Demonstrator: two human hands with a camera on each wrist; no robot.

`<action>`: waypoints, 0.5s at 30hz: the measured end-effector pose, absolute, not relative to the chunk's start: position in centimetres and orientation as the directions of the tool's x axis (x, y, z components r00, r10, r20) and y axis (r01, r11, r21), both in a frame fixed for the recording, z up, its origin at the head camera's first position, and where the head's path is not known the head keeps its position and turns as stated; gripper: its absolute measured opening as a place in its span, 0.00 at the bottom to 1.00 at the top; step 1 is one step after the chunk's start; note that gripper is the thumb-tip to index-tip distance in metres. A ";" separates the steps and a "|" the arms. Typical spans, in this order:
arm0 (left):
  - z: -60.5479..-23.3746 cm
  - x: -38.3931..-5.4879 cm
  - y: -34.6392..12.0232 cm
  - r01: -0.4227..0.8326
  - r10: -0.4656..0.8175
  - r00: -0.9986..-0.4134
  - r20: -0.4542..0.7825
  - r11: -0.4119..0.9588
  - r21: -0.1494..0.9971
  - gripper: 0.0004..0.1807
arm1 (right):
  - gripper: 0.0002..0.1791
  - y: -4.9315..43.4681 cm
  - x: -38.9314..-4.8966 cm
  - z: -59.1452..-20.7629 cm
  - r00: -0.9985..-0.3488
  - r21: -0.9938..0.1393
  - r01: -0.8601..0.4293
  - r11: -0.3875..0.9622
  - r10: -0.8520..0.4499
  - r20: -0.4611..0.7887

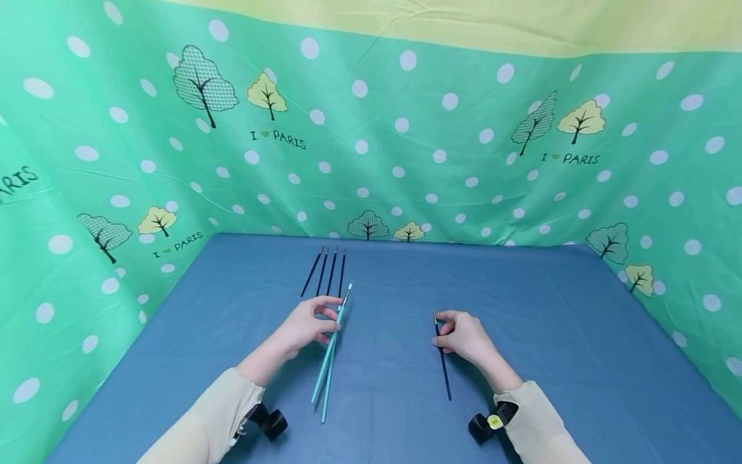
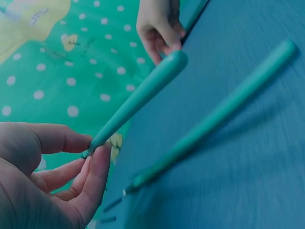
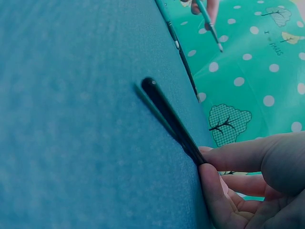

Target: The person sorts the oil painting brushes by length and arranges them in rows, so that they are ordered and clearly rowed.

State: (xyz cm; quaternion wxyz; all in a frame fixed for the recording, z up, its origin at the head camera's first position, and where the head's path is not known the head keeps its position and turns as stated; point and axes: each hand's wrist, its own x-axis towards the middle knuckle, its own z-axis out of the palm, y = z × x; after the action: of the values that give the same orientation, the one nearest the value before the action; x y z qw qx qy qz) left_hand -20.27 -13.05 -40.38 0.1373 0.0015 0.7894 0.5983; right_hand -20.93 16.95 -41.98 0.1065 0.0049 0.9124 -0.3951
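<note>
My left hand [image 1: 304, 325] pinches a teal paintbrush [image 1: 322, 370] between thumb and fingertips, its pale bristles pointing away from me. In the left wrist view that brush's thick handle end [image 2: 138, 98] rises above the cloth. Under it, a second teal paintbrush [image 1: 326, 399] lies on the table, partly overlapped in the head view. Over on the right, my right hand [image 1: 466, 338] pinches a black paintbrush [image 1: 444, 367] near its bristle end. The black handle [image 3: 173, 118] slants toward me, close over its own shadow.
Several dark paintbrushes [image 1: 332, 270] lie side by side at the back left, bristles toward the rear. A blue cloth [image 1: 394, 386] covers the table. Green dotted curtain fabric [image 1: 400, 161] hangs behind and along both sides.
</note>
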 end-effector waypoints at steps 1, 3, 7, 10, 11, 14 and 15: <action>-40.5 -20.3 -13.5 -0.163 0.160 -0.963 -0.216 0.290 0.943 0.27 | 0.28 16.9 -20.9 -42.0 -0.977 -0.719 0.092 0.689 -0.076 -0.197; -40.6 -20.2 -14.2 -0.168 0.142 -0.965 -0.218 0.303 0.938 0.27 | 0.28 16.9 -20.9 -42.0 -0.978 -0.719 0.089 0.690 -0.077 -0.195; -40.9 -19.9 -15.0 -0.178 0.096 -0.969 -0.225 0.353 0.918 0.27 | 0.28 16.9 -21.0 -42.0 -0.978 -0.718 0.088 0.690 -0.077 -0.194; -41.2 -19.6 -15.2 -0.199 0.049 -0.970 -0.237 0.392 0.898 0.27 | 0.28 16.9 -21.0 -42.0 -0.978 -0.714 0.087 0.694 -0.077 -0.194; -41.4 -19.5 -15.2 -0.206 0.035 -0.970 -0.240 0.406 0.890 0.26 | 0.28 16.9 -21.0 -42.0 -0.978 -0.713 0.086 0.696 -0.077 -0.194; -41.7 -19.3 -15.2 -0.223 0.002 -0.968 -0.250 0.443 0.868 0.26 | 0.29 16.9 -21.0 -42.0 -0.978 -0.711 0.082 0.699 -0.080 -0.192; -41.8 -19.2 -15.2 -0.225 -0.005 -0.968 -0.250 0.454 0.862 0.25 | 0.29 16.9 -21.0 -42.0 -0.978 -0.711 0.081 0.699 -0.081 -0.191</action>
State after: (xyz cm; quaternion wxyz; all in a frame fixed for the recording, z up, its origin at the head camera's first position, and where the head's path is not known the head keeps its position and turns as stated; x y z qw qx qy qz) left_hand -19.19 -15.15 -41.77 0.1062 -0.0682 0.8462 0.5178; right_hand -20.97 16.92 -41.96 0.1043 0.0001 0.9157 -0.3881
